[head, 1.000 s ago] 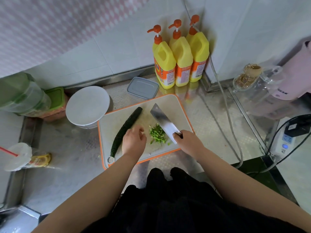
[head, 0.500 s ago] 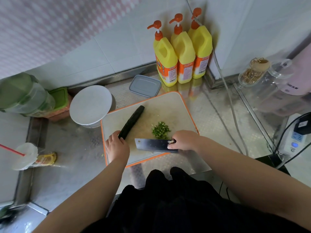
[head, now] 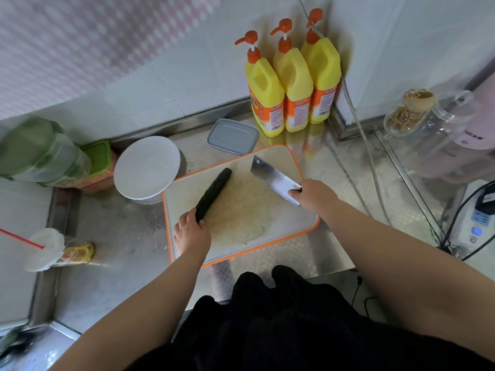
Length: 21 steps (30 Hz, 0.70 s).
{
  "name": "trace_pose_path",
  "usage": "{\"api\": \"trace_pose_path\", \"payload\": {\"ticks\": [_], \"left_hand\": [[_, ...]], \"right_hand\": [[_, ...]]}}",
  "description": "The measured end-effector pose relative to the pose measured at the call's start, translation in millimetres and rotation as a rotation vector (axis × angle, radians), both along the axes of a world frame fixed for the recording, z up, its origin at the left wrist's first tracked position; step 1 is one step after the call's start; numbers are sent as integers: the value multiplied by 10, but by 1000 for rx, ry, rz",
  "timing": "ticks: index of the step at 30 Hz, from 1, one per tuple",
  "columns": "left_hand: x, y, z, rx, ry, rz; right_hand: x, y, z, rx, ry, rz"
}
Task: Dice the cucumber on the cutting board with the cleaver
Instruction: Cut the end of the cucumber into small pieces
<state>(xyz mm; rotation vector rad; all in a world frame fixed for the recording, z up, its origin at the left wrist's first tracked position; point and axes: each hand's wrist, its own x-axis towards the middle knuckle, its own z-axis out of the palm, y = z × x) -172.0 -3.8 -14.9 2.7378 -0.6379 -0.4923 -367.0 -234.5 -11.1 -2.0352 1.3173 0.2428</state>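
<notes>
Steel counter (head: 128, 253): one cutting board (head: 284, 218); hands: left hand (head: 191, 234) grips one cucumber (head: 213, 194), right hand (head: 314, 196) one cleaver (head: 273, 178).

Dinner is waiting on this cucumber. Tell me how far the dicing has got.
Done: nothing diced shows on the cutting board; its middle looks bare. In hand: the left hand grips the near end of the cucumber, which lies whole and slanted, while the right hand holds the cleaver clear of it. Left: every cut.
</notes>
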Motion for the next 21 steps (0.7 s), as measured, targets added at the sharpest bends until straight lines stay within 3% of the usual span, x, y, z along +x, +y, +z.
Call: {"api": "trace_pose_path", "payload": {"ticks": [3,15,21], "left_hand": [[11,-1,8,8,5,-4],[16,6,-8,-3,13,-4],[22,12,-3,-4,21,-11]], "right_hand": [[-11,68,16,3,-20,37],[-10,507,57,84,32,523],[98,638,73,26,111,675]]}}
